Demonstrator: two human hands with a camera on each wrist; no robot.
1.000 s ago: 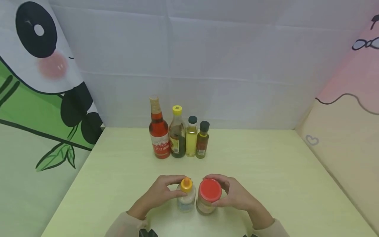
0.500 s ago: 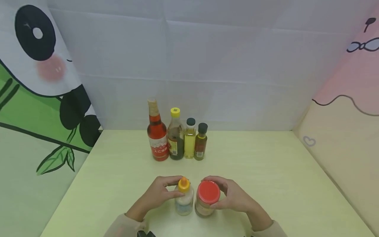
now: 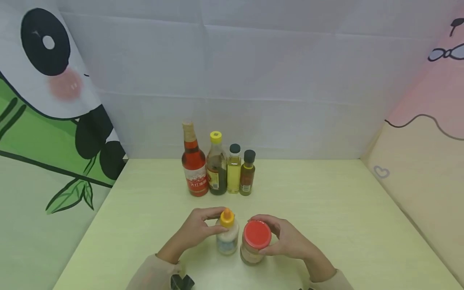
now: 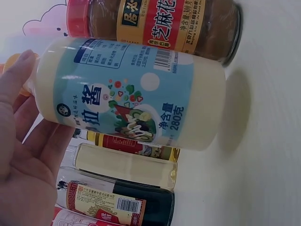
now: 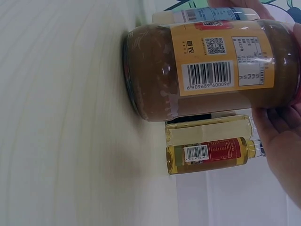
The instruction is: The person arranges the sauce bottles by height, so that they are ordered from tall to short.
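Note:
My left hand (image 3: 197, 229) grips a squeeze bottle of salad dressing (image 3: 227, 243) near its neck, just below the orange pointed cap (image 3: 227, 218). In the left wrist view the bottle's blue label (image 4: 136, 94) reads 280 grams, and a shadow lies beside its base. My right hand (image 3: 288, 239) holds a glass jar of brown sesame paste (image 5: 155, 70) around its upper part, at the red lid (image 3: 257, 234). Bottle and jar stand side by side with a narrow gap, the bottle on the left. The jar's base sits at the tabletop in the right wrist view.
Behind the hands several bottles stand in a row: a tall red one (image 3: 195, 171), a dark one with a yellow cap (image 3: 216, 173), a pale yellow oil bottle (image 3: 234, 173) and a small dark-capped one (image 3: 247, 177). A white cloth backdrop (image 3: 290, 92) rises behind the table (image 3: 326, 201).
My left hand has raised the salad dressing bottle slightly, so it sits higher beside the jar. My right hand and the jar stay almost in place; the head view shifts a little.

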